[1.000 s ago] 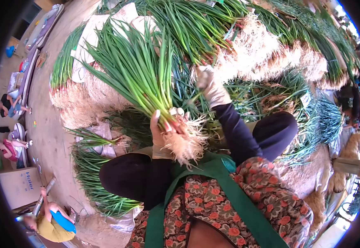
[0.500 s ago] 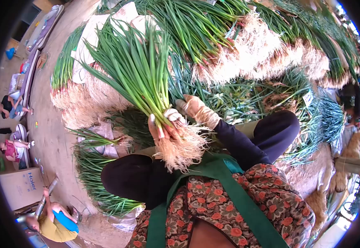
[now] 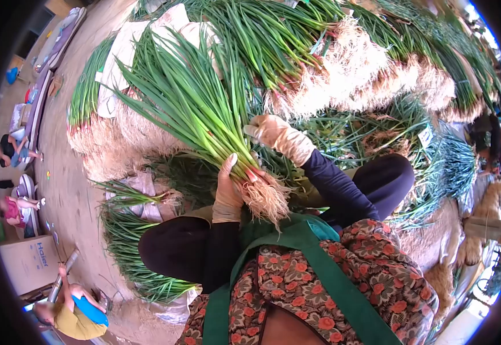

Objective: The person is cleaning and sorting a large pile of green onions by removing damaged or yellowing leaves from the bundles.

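Since half a second ago right hand (image 3: 276,137) lifted off bunch | left hand (image 3: 230,190), fingers wrapped tight, grips spring onion bunch (image 3: 196,112) just above roots (image 3: 265,198), over lap | right fingers half-curled, holding nothing | stalks look light, floppy, bruisable; best gripped near roots | heaped onions (image 3: 342,69) beyond.
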